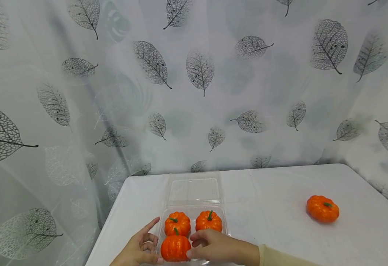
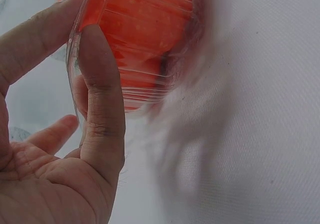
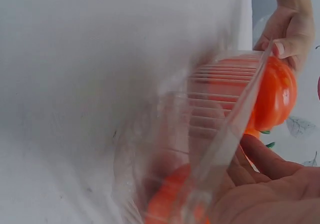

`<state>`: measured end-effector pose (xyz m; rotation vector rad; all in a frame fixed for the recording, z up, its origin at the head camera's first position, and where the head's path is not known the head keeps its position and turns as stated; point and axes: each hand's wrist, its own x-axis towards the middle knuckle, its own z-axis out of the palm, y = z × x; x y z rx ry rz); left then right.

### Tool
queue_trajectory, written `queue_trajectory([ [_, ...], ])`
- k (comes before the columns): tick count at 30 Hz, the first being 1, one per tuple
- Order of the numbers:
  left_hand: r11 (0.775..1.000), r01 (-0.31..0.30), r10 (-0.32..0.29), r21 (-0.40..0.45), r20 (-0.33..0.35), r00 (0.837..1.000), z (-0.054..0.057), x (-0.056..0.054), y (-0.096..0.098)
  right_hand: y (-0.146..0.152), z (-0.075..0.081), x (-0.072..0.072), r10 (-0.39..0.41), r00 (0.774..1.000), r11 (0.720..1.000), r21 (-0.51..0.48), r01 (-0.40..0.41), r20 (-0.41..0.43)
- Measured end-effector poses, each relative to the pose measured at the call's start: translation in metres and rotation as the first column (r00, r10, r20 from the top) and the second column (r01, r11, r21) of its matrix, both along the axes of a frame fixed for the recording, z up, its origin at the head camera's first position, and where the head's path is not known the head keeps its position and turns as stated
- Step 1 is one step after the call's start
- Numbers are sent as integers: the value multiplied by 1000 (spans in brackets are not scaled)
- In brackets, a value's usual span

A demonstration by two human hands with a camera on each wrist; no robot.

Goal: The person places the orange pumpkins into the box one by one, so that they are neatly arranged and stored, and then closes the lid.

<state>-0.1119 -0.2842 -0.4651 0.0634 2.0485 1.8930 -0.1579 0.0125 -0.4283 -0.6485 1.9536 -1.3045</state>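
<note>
A clear plastic clamshell container (image 1: pixel 226 221) stands near the table's front with its lid folded back. Inside sit three small orange toy pumpkins with green stems: a front-left pumpkin (image 1: pixel 175 249), a back-left pumpkin (image 1: pixel 180 222) and a back-right pumpkin (image 1: pixel 210 221). My left hand (image 1: pixel 136 248) pinches the container's left rim, the thumb (image 2: pixel 102 78) outside against its ribbed wall. Over the front-right part of the container, my right hand (image 1: pixel 218 246) has loosely bent fingers beside the front-left pumpkin. Its fingertips lie close to that pumpkin's right side; firm contact is hard to tell.
Another orange pumpkin (image 1: pixel 322 209) lies on the right part of the white table (image 1: pixel 267 207), apart from the container. The transparent lid (image 1: pixel 194 188) lies flat toward the table's back edge. A leaf-patterned curtain (image 1: pixel 194 103) hangs behind and at both sides.
</note>
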Motion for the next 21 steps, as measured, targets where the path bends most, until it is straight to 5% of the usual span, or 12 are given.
queue_trajectory([
  [8, 1000, 4, -4, -1, -3, 1000, -1, 0, -1, 26, 14, 5, 63, 996, 993, -92, -69, -66],
  [13, 1000, 18, -18, 4, -13, 1000, -1, 0, -2, 44, 26, 6, 57, 961, 990, -107, -88, -269],
  [17, 1000, 18, -18, 2, -14, 1000, -1, 0, -2, 57, 28, 2, 21, 874, 988, -124, -93, -486],
  [19, 1000, 14, -14, -1, -10, 1000, 0, 0, -1, 65, 29, -1, -20, 816, 986, -148, -80, -578],
  [21, 1000, 7, -7, -2, -4, 1000, 1, 0, 0, 74, 31, -4, -72, 735, 984, -170, -60, -674],
])
